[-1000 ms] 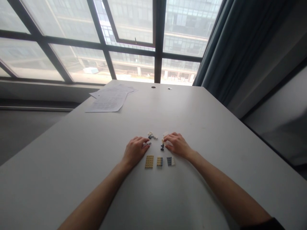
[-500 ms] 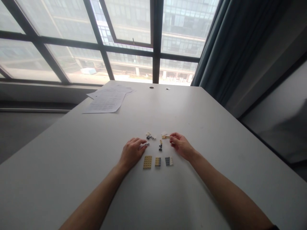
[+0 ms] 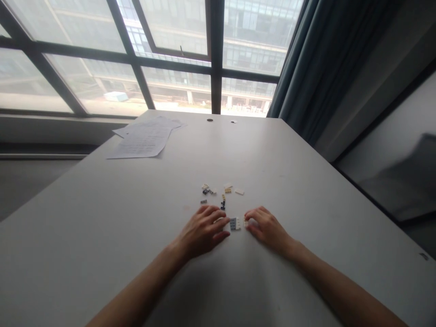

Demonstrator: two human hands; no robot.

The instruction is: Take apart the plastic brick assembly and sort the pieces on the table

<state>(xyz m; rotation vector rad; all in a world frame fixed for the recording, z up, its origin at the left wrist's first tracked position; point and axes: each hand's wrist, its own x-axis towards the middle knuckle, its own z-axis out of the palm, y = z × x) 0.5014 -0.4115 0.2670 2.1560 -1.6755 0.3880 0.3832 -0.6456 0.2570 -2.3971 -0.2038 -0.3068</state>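
Note:
My left hand point(image 3: 206, 229) hovers over or rests on the table's near middle, fingers stretched and thumb apart. Its fingertips reach the left edge of a grey-and-white studded plate point(image 3: 235, 223). The tan plate and the tan-and-grey plate are hidden beneath that hand. Just right of the grey-and-white plate, my right hand point(image 3: 267, 227) pinches a small cream building brick point(image 3: 245, 221) between thumb and fingers. A narrow gap separates this brick from the plate.
Beyond my hands lie loose pieces: a small grey brick point(image 3: 203, 201), dark pieces point(image 3: 223, 204), a tan brick point(image 3: 228, 190), a white strip point(image 3: 239, 192) and a white-and-dark cluster point(image 3: 206, 190). Printed papers point(image 3: 141, 138) lie at the far left of the white table point(image 3: 289, 181).
My left hand has left the small grey brick and moved right, over the plates. My right hand has come nearer with a cream brick, beside the grey-and-white plate. The view has shifted slightly.

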